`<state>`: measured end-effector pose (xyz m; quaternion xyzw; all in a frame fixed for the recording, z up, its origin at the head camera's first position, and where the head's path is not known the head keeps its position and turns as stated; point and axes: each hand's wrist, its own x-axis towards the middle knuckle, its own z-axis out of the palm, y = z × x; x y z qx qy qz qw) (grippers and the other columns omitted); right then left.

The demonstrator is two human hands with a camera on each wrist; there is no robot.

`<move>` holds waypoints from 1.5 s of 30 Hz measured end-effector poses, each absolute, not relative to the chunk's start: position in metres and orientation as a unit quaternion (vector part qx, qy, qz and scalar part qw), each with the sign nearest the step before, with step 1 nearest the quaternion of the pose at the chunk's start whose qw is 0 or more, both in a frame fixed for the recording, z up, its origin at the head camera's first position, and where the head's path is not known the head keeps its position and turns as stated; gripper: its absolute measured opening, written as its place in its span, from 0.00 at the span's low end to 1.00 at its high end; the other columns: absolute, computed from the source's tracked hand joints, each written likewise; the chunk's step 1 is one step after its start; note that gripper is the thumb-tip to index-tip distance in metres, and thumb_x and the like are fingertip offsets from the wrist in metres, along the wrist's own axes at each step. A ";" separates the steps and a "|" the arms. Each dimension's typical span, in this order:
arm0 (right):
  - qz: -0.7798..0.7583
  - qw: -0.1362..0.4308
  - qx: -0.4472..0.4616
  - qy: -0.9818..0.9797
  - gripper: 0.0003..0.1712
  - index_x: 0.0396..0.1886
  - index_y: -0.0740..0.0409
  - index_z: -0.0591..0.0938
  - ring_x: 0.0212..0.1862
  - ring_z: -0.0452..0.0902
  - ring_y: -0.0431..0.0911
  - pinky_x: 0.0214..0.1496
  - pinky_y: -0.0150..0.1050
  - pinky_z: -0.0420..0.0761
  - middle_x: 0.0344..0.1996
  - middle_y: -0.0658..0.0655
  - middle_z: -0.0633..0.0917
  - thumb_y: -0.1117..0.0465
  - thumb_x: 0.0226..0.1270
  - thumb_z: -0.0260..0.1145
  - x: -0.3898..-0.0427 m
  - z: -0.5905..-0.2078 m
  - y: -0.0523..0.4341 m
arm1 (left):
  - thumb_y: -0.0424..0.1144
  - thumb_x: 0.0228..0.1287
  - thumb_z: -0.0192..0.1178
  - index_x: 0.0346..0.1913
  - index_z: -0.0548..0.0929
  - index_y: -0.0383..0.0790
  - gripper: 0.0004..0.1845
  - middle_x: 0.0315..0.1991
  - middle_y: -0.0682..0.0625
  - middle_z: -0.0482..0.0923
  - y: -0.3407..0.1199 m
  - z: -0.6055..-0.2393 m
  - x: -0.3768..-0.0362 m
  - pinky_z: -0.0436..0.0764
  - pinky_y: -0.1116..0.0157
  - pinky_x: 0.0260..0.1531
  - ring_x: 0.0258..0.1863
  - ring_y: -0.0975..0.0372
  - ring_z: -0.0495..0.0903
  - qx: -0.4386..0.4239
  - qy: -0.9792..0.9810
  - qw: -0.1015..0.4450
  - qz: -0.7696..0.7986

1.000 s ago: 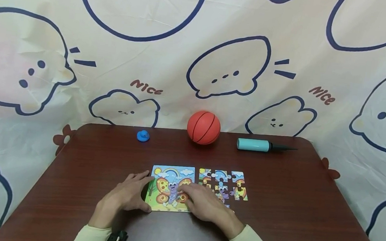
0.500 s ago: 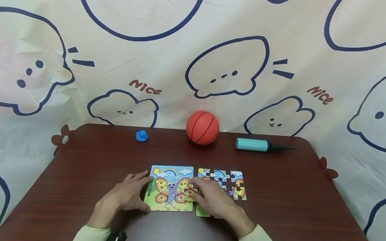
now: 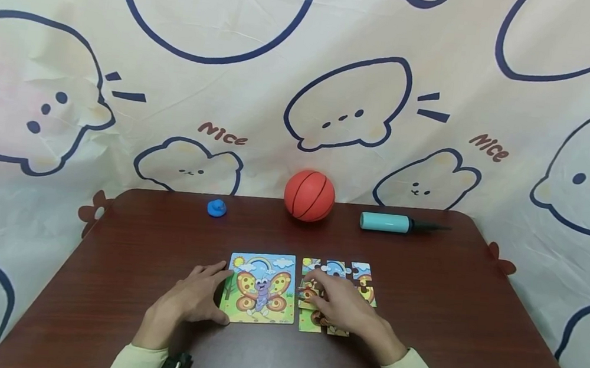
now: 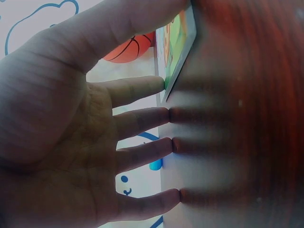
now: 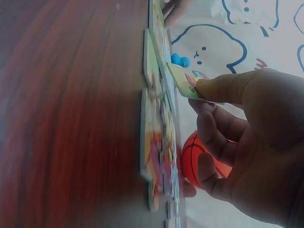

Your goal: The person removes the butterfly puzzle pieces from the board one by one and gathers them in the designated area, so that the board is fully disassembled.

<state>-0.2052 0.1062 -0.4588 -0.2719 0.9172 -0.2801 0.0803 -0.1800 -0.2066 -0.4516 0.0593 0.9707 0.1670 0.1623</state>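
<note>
My right hand (image 3: pixel 346 304) pinches a jigsaw piece (image 5: pixel 179 80) between thumb and fingers. In the right wrist view that piece is raised off the table and tilted, above other jigsaw pieces (image 5: pixel 152 137). The square butterfly picture board (image 3: pixel 261 290) lies flat left of these pieces. My left hand (image 3: pixel 190 298) rests at the board's left side, fingers spread and fairly straight. In the left wrist view its thumb and index finger touch the board's edge (image 4: pixel 183 57), and the other fingertips stand on the table. My right hand hides part of the loose pieces in the head view.
A red basketball (image 3: pixel 310 195) sits at the back of the brown table (image 3: pixel 163 224). Left of it is a small blue toy (image 3: pixel 216 208). A turquoise hand pump (image 3: pixel 384 222) with a black nozzle lies to its right. A patterned cloth (image 3: pixel 259 115) hangs behind.
My right hand has moved rightward off the picture board with the jigsaw piece, to over the left column of loose pieces. My left hand has stayed at the board's edge.
</note>
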 end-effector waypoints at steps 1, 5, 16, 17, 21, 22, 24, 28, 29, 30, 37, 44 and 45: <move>-0.277 0.080 -0.271 0.918 0.19 0.57 0.44 0.75 0.24 0.67 0.36 0.24 0.31 0.68 0.25 0.43 0.77 0.56 0.68 0.64 -0.205 -0.459 0.109 | 0.54 0.37 0.79 0.70 0.69 0.46 0.52 0.74 0.44 0.59 -0.207 -0.452 -0.180 0.65 0.30 0.56 0.68 0.44 0.61 0.060 0.971 0.163 0.167; -0.272 0.082 -0.257 0.924 0.20 0.59 0.46 0.75 0.28 0.69 0.36 0.29 0.31 0.71 0.32 0.42 0.80 0.55 0.68 0.65 -0.206 -0.459 0.119 | 0.55 0.37 0.79 0.70 0.69 0.46 0.52 0.74 0.44 0.59 -0.207 -0.453 -0.181 0.65 0.30 0.56 0.68 0.45 0.61 0.060 0.971 0.163 0.164; -0.274 0.100 -0.200 0.935 0.20 0.57 0.43 0.77 0.25 0.72 0.36 0.28 0.33 0.74 0.29 0.41 0.79 0.55 0.66 0.67 -0.207 -0.460 0.152 | 0.55 0.37 0.78 0.70 0.68 0.46 0.52 0.74 0.43 0.59 -0.205 -0.452 -0.181 0.63 0.28 0.55 0.69 0.44 0.61 0.071 0.970 0.163 0.166; -0.266 0.094 -0.197 0.939 0.20 0.57 0.43 0.77 0.28 0.72 0.35 0.32 0.33 0.74 0.30 0.41 0.80 0.55 0.65 0.67 -0.206 -0.460 0.155 | 0.55 0.37 0.78 0.70 0.68 0.46 0.52 0.74 0.43 0.59 -0.204 -0.452 -0.181 0.63 0.28 0.55 0.69 0.44 0.61 0.071 0.970 0.163 0.165; -0.264 0.100 -0.185 0.941 0.20 0.57 0.44 0.78 0.33 0.72 0.37 0.36 0.34 0.74 0.33 0.41 0.80 0.55 0.65 0.68 -0.203 -0.458 0.164 | 0.55 0.37 0.79 0.70 0.68 0.46 0.52 0.74 0.43 0.59 -0.204 -0.452 -0.181 0.63 0.28 0.56 0.69 0.43 0.60 0.071 0.970 0.165 0.166; -0.264 0.104 -0.183 0.941 0.20 0.57 0.43 0.78 0.33 0.73 0.37 0.36 0.35 0.74 0.33 0.42 0.81 0.55 0.65 0.67 -0.202 -0.458 0.166 | 0.55 0.37 0.79 0.70 0.68 0.46 0.52 0.74 0.43 0.59 -0.204 -0.452 -0.181 0.63 0.28 0.56 0.69 0.43 0.60 0.070 0.970 0.165 0.166; -0.262 0.106 -0.183 0.942 0.19 0.56 0.43 0.78 0.30 0.71 0.37 0.34 0.33 0.72 0.30 0.41 0.78 0.56 0.66 0.67 -0.201 -0.458 0.172 | 0.55 0.38 0.79 0.70 0.68 0.46 0.52 0.74 0.43 0.59 -0.204 -0.452 -0.180 0.62 0.28 0.56 0.69 0.44 0.60 0.069 0.969 0.165 0.168; -0.261 0.096 -0.182 0.943 0.18 0.56 0.42 0.79 0.28 0.70 0.36 0.32 0.31 0.70 0.27 0.40 0.77 0.56 0.66 0.66 -0.199 -0.459 0.182 | 0.54 0.37 0.79 0.70 0.69 0.46 0.52 0.74 0.43 0.59 -0.204 -0.452 -0.180 0.63 0.28 0.56 0.68 0.44 0.61 0.067 0.970 0.163 0.167; -0.264 0.094 -0.183 0.942 0.18 0.55 0.42 0.78 0.28 0.69 0.35 0.32 0.31 0.69 0.27 0.40 0.77 0.57 0.66 0.66 -0.199 -0.459 0.185 | 0.54 0.37 0.79 0.70 0.69 0.46 0.52 0.74 0.43 0.59 -0.204 -0.452 -0.180 0.63 0.28 0.56 0.68 0.44 0.61 0.066 0.970 0.163 0.167; -0.266 0.091 -0.186 0.941 0.18 0.55 0.42 0.78 0.27 0.69 0.35 0.32 0.31 0.69 0.26 0.40 0.77 0.57 0.66 0.66 -0.199 -0.459 0.188 | 0.54 0.37 0.79 0.70 0.69 0.46 0.52 0.74 0.43 0.59 -0.204 -0.453 -0.181 0.63 0.28 0.56 0.68 0.44 0.61 0.065 0.970 0.163 0.166; -0.275 0.093 -0.189 0.938 0.17 0.55 0.45 0.78 0.24 0.67 0.34 0.27 0.30 0.69 0.24 0.42 0.76 0.58 0.67 0.65 -0.196 -0.460 0.205 | 0.54 0.37 0.79 0.70 0.69 0.46 0.52 0.74 0.43 0.59 -0.205 -0.453 -0.181 0.63 0.28 0.56 0.68 0.44 0.61 0.064 0.970 0.164 0.165; -0.273 0.136 -0.189 0.933 0.16 0.55 0.44 0.79 0.23 0.67 0.35 0.25 0.31 0.68 0.23 0.43 0.75 0.58 0.69 0.63 -0.193 -0.461 0.219 | 0.54 0.37 0.79 0.70 0.68 0.46 0.52 0.74 0.43 0.59 -0.207 -0.454 -0.181 0.64 0.29 0.56 0.68 0.45 0.61 0.064 0.971 0.161 0.167; -0.270 0.140 -0.190 0.934 0.16 0.55 0.44 0.80 0.23 0.67 0.35 0.25 0.31 0.68 0.22 0.43 0.75 0.57 0.69 0.63 -0.192 -0.462 0.220 | 0.55 0.37 0.79 0.70 0.68 0.46 0.52 0.74 0.43 0.59 -0.207 -0.453 -0.181 0.64 0.29 0.56 0.68 0.44 0.61 0.064 0.971 0.161 0.167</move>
